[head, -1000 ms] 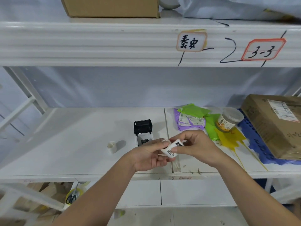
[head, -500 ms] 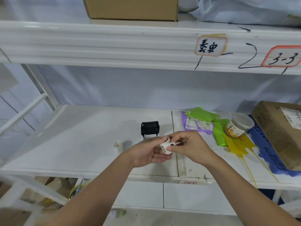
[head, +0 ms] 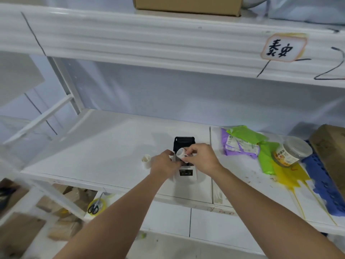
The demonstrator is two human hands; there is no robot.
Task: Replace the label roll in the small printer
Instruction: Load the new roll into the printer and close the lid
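A small white printer (head: pixel 186 173) lies on the white shelf (head: pixel 104 146), its black lid (head: pixel 184 143) standing open at the far end. A white label roll (head: pixel 180 152) with black print hangs just above the printer's open bay. My right hand (head: pixel 202 158) pinches the roll from the right. My left hand (head: pixel 165 163) is at the roll's left side, fingers touching it and the printer body; most of the bay is hidden by both hands. A small empty white core (head: pixel 146 158) stands on the shelf left of my left hand.
Right of the printer lie purple and green mail bags (head: pixel 242 144), a clear jar with an orange label (head: pixel 292 154), yellow and blue bags, and a cardboard box (head: pixel 330 146). Scissors (head: pixel 94 207) sit on a tape roll below the shelf. Another box (head: pixel 186 4) is on the upper shelf.
Both hands have carried the label roll away from me, from above the shelf's front edge to just over the open printer. The view has swung left.
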